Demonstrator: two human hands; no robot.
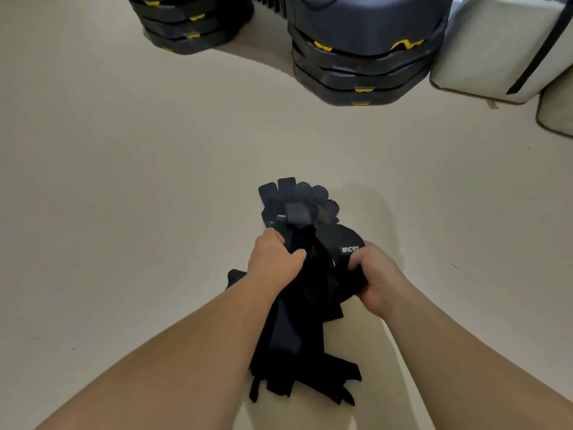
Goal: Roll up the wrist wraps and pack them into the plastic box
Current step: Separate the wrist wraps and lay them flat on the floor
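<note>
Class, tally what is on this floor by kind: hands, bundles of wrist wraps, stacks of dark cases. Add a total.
Hands: 2 (left hand, right hand)
Bundle of wrist wraps: 1, single wraps too tangled to count
Stacks of dark cases: 2 (smaller stack, larger stack)
Total: 5

We take the wrist wraps (294, 336) for black woven cloth, matt and soft. Their tab ends (286, 185) look smoother, and one carries a label (350, 249) printed in white. The floor (124, 181) is pale beige, smooth, matt. The stacked cases (362, 72) look like hard dark plastic with a slight sheen, and their yellow clips (406, 45) are glossier. The white bag (496, 48) looks smooth — material unclear.
</note>
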